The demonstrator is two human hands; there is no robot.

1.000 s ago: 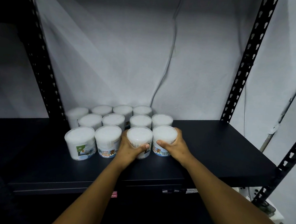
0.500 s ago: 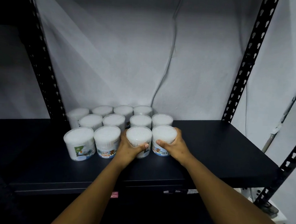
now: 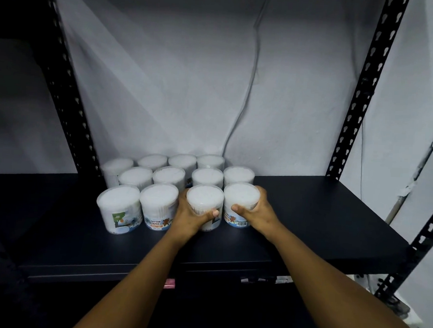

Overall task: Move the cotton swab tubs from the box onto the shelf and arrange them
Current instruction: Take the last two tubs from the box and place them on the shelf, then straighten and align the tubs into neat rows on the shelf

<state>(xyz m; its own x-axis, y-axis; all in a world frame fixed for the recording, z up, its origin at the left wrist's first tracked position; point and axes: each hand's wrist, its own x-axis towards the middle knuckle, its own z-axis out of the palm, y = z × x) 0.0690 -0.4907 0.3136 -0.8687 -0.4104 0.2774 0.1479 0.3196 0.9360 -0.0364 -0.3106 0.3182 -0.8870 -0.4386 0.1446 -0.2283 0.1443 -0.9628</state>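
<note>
A black slotted post [image 3: 69, 109] rises at the left edge of the black shelf [image 3: 321, 221], with a pale wall [image 3: 177, 85] behind it. Twelve round tubs of cotton swabs stand upright on the left half of the shelf, packed close in three rows of four. In the front row, the leftmost tub [image 3: 119, 208] shows a green and blue label, and the tub beside it [image 3: 158, 206] reads "COTTON BUDS".

Next comes the left hand [image 3: 190, 216], its fingers curled round the left side of the third front tub [image 3: 204, 201] and its thumb pressed across the tub's near face, so it grips that tub. The tub stands on the shelf, just beside its neighbours.

The right hand [image 3: 257, 212] grips the fourth front tub [image 3: 241, 199], thumb on the near face above a barcode label, fingers wrapped round its right side.

A thin cable [image 3: 251, 77] hangs down the wall behind the tubs. At the right, another slotted post [image 3: 358, 109] rises from the shelf's back corner.
</note>
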